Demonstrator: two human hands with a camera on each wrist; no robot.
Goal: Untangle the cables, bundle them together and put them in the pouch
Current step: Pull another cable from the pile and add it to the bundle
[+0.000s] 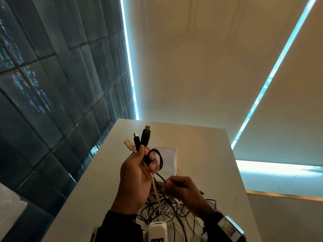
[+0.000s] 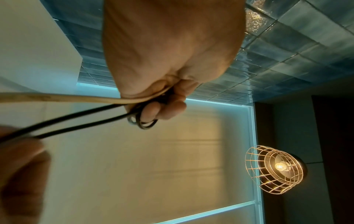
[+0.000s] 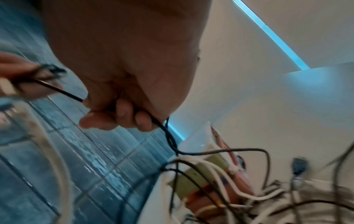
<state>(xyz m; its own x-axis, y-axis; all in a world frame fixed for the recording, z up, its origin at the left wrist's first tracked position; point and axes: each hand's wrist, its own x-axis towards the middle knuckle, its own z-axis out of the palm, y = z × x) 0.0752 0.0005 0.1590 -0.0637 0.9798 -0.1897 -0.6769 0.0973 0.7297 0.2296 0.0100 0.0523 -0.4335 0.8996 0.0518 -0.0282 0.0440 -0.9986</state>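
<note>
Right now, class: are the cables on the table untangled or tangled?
Tangled: the black and white cables cross in a heap on the table.

We stood at a pale bench (image 1: 201, 140). Dark blue-grey tiles (image 1: 43, 84) covered the wall on the left. Cream blinds (image 1: 201, 58) hung at the far side, with cold blue daylight along their edges. A wire-caged lamp (image 2: 275, 168) glowed warm beside a dark wall.

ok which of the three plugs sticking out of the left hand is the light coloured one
The beige USB plug, leftmost and lowest of the three held in the left hand; the small black plug and big black plug beside it are dark.
</note>
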